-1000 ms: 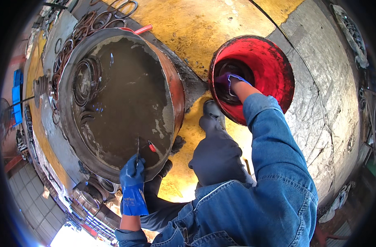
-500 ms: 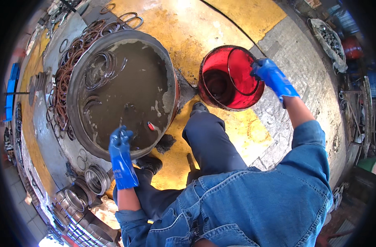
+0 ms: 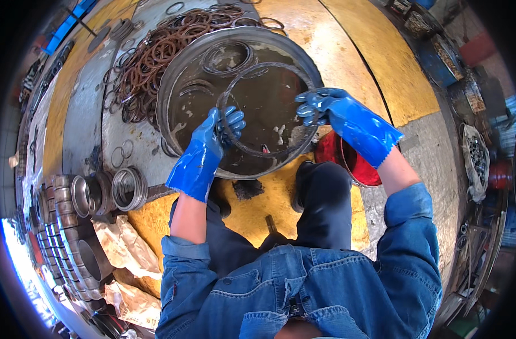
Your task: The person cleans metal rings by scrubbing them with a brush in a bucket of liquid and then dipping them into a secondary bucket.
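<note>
While both blue-gloved hands grip it, a large thin grey metal ring (image 3: 267, 107) hangs.
Left hand (image 3: 215, 135) and right hand (image 3: 320, 107) clench its opposite sides above the round metal basin of murky liquid (image 3: 182, 90).

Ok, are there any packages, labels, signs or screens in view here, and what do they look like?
No labels, signs or screens show.
Crumpled brown wrapping paper: lower left on the floor, beside the metal cylinders, tan and creased.
A second crumpled piece: just below it, same tan colour.
</note>
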A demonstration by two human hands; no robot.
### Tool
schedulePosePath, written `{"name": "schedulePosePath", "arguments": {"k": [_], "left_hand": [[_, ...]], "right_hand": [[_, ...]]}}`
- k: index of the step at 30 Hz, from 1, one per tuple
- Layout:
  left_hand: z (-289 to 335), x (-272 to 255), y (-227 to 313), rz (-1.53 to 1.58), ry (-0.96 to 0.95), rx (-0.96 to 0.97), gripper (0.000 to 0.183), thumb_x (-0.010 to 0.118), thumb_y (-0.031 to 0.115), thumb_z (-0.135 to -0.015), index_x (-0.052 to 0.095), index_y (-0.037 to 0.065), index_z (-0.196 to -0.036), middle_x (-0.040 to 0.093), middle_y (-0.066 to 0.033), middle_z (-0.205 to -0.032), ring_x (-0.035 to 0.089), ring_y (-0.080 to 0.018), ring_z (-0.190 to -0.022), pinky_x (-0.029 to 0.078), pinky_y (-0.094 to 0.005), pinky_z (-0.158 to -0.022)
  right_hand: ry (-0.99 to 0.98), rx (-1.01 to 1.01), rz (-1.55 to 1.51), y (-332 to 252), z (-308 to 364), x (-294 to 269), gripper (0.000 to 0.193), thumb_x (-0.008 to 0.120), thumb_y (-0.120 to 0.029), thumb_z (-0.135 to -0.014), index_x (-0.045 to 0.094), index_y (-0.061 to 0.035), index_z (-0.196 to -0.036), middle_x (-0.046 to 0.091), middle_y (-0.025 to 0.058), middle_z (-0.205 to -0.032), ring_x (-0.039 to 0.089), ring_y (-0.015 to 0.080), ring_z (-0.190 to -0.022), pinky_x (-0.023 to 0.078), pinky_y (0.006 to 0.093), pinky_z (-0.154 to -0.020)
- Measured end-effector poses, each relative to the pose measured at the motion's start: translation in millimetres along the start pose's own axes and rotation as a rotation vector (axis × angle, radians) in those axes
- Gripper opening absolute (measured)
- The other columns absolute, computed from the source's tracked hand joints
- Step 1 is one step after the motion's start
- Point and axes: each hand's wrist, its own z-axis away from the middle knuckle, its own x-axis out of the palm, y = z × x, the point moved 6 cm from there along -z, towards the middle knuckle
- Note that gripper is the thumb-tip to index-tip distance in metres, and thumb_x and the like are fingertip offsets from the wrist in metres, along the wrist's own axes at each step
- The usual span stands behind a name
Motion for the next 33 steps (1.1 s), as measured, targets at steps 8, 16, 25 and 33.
{"name": "schedulePosePath", "arguments": {"k": [8,16,25,33], "left_hand": [[0.7,-18.1,11.9,-0.099,-0.072,0.110,0.047,0.064,0.027,-0.098,0.056,0.006,-0.139,0.057,0.0073,-0.086,0.052,-0.0082,-0.074,0.042,-0.0262,-0.063],[8.7,-7.8,1.8,-0.581,0.173,0.064,0.037,0.062,0.024,-0.102,0.059,0.003,-0.132,0.060,0.0007,-0.081,0.050,-0.0087,-0.062,0.039,-0.0251,-0.055],[21.5,-41.1,-68.4,-0.984,0.262,0.066,0.026,0.056,0.014,-0.105,0.060,-0.001,-0.126,0.071,-0.0090,-0.087,0.066,-0.0142,-0.073,0.055,-0.0267,-0.067],[25.1,-27.0,-74.3,-1.230,0.170,0.157,0.028,0.060,0.005,-0.102,0.061,-0.001,-0.129,0.072,-0.0108,-0.099,0.070,-0.0161,-0.086,0.059,-0.0303,-0.078]], "right_hand": [[0.132,0.009,0.327,9.9,-14.8,-58.2,0.056,0.071,-0.046,-0.092,0.069,0.0042,-0.116,0.072,0.0128,-0.102,0.067,0.0193,-0.093,0.052,0.0330,-0.086],[0.295,0.394,0.688,121.0,69.5,-277.7,0.031,0.068,-0.031,-0.088,0.073,-0.0032,-0.100,0.072,0.0086,-0.087,0.069,0.0191,-0.073,0.056,0.0333,-0.070],[-0.304,0.697,1.755,340.5,22.6,-304.0,0.026,0.066,-0.020,-0.089,0.078,-0.0142,-0.111,0.075,0.0138,-0.112,0.072,0.0304,-0.104,0.058,0.0423,-0.085],[-0.417,0.551,1.644,422.1,-16.5,-304.6,0.031,0.068,-0.031,-0.087,0.076,-0.0162,-0.113,0.074,0.0118,-0.110,0.071,0.0297,-0.105,0.055,0.0420,-0.089]]}}
